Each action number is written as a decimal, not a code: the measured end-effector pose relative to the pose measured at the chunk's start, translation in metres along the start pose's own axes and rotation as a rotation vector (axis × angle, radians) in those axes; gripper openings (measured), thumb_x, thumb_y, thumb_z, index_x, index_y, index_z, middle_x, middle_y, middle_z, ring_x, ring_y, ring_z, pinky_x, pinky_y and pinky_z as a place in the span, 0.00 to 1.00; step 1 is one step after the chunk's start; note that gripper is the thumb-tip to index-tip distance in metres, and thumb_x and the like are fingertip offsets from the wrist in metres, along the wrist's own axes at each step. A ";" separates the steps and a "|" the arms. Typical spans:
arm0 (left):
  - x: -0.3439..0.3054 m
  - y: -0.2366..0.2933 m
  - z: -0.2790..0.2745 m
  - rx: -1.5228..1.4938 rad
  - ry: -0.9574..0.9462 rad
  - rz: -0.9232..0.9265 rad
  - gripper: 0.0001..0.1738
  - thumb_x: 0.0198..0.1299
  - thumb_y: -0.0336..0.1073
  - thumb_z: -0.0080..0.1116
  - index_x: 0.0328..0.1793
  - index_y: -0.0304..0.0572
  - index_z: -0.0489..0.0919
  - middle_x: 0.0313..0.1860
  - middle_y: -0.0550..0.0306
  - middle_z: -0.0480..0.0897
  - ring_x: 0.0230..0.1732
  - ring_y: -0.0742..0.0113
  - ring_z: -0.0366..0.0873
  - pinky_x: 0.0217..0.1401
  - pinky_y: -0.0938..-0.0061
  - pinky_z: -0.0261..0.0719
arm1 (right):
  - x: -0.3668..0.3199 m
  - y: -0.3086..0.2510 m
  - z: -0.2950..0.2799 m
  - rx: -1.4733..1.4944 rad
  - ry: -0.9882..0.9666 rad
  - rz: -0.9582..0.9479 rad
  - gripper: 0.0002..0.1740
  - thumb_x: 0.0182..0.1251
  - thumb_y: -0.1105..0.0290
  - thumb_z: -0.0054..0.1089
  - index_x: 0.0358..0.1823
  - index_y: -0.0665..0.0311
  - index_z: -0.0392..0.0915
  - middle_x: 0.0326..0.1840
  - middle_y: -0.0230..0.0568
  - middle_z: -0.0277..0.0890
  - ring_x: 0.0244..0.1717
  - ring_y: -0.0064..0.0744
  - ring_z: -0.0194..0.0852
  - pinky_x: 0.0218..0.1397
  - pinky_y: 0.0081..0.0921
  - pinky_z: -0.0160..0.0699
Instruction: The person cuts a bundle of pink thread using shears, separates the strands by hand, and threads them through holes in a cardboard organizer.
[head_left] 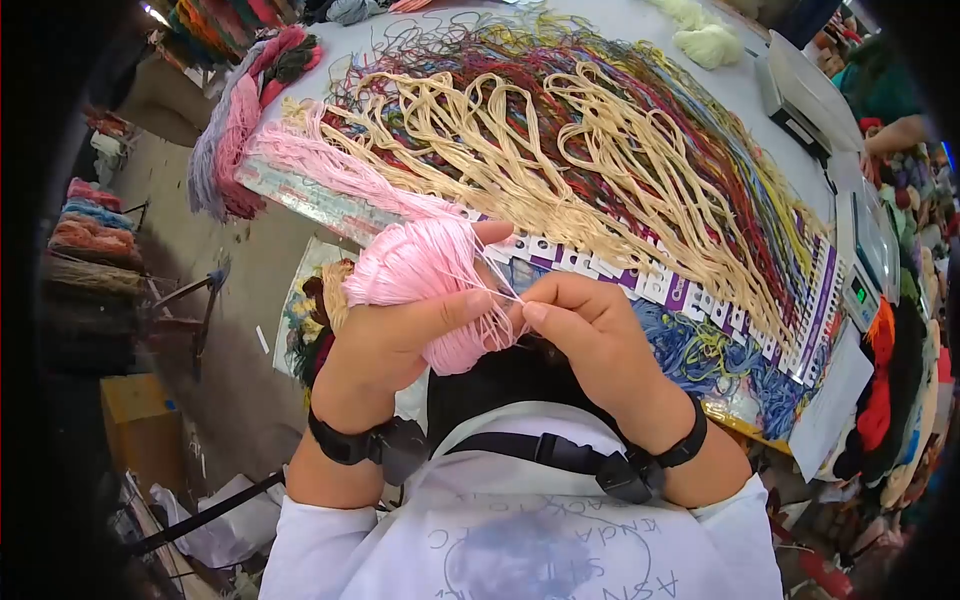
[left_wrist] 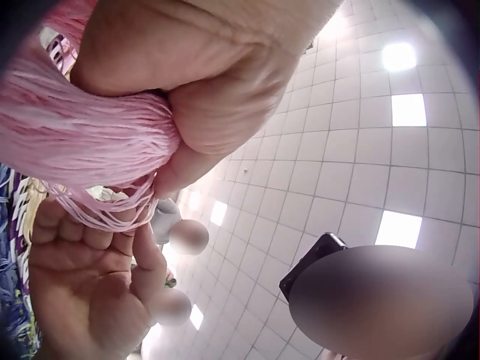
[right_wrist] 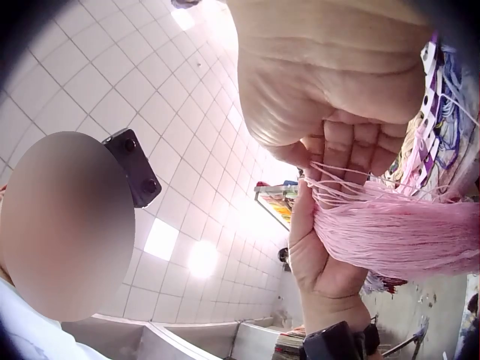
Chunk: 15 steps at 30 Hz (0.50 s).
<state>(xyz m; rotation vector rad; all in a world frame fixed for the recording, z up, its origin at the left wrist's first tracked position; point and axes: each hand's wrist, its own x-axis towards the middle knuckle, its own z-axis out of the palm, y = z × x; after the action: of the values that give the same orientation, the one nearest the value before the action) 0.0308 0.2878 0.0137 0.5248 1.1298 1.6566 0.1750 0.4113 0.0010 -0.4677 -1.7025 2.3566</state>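
A pink thread skein (head_left: 415, 262) is bunched in the left hand (head_left: 400, 335), whose thumb lies over its near end. Thumb and forefinger of the right hand (head_left: 595, 340) pinch a few thin pink strands drawn out from that end. In the left wrist view the skein (left_wrist: 82, 135) fills the left hand's (left_wrist: 202, 75) grip, with loops hanging toward the right hand (left_wrist: 90, 292). The right wrist view shows the right hand (right_wrist: 330, 82) above the strands and the left hand (right_wrist: 330, 270) around the skein (right_wrist: 405, 232). More pink thread (head_left: 350, 175) trails from the skein across the table's left part.
Cream thread (head_left: 520, 190) lies over multicoloured threads on the table, beside a row of white and purple cards (head_left: 680, 292). Scales (head_left: 870, 250) stand at the right. Pink and grey skeins (head_left: 240, 130) hang off the left edge. A cardboard box (head_left: 143, 425) sits on the floor.
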 end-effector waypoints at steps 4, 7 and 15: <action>0.001 0.000 -0.001 -0.012 -0.015 0.007 0.34 0.55 0.27 0.61 0.67 0.23 0.61 0.33 0.56 0.80 0.36 0.69 0.79 0.43 0.74 0.75 | 0.001 0.002 -0.001 0.011 -0.007 0.001 0.09 0.66 0.72 0.50 0.36 0.70 0.78 0.32 0.30 0.77 0.36 0.16 0.69 0.41 0.17 0.68; 0.001 0.002 0.002 -0.026 -0.028 -0.005 0.35 0.55 0.27 0.61 0.67 0.23 0.61 0.33 0.56 0.80 0.36 0.69 0.79 0.43 0.74 0.75 | 0.001 0.004 -0.002 0.015 -0.008 -0.013 0.09 0.66 0.73 0.49 0.36 0.71 0.78 0.32 0.31 0.77 0.36 0.16 0.69 0.42 0.17 0.68; 0.001 0.002 -0.001 -0.019 -0.025 -0.033 0.33 0.54 0.28 0.61 0.66 0.27 0.64 0.37 0.52 0.81 0.39 0.66 0.80 0.45 0.72 0.78 | 0.001 0.001 0.000 0.057 -0.015 0.007 0.09 0.65 0.75 0.48 0.36 0.71 0.78 0.33 0.32 0.77 0.37 0.17 0.70 0.44 0.17 0.69</action>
<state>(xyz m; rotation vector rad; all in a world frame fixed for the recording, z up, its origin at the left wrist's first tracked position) 0.0293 0.2882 0.0148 0.5105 1.0979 1.6264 0.1743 0.4111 0.0002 -0.4478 -1.6369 2.4122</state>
